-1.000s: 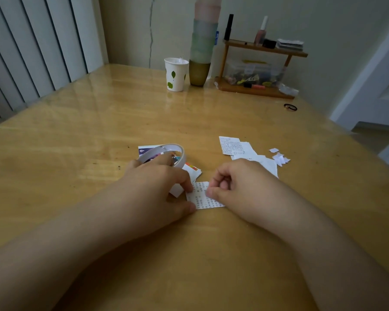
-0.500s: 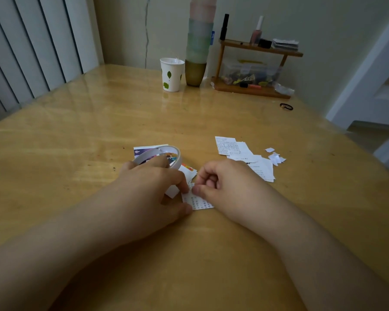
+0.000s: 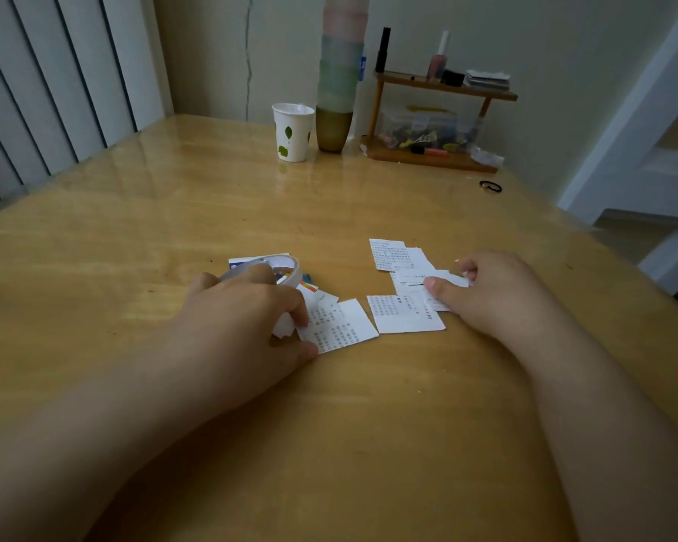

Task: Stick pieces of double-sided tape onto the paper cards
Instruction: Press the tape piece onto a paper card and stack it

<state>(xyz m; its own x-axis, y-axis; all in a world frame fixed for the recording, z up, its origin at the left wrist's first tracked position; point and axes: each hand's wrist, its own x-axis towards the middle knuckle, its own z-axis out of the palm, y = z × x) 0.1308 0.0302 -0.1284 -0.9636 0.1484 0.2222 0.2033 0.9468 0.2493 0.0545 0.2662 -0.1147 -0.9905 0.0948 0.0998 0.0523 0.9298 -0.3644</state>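
hands: left [image 3: 247, 307] pinches a printed card [image 3: 339, 326] beside tape roll [image 3: 278, 267]; right [image 3: 490, 287] grips paper scraps [image 3: 443, 281].

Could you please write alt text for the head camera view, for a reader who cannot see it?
The left hand holds a tape roll and pins a printed paper card to the wooden table, while the right hand pinches another card from a small pile. A paper cup stands at the far edge.
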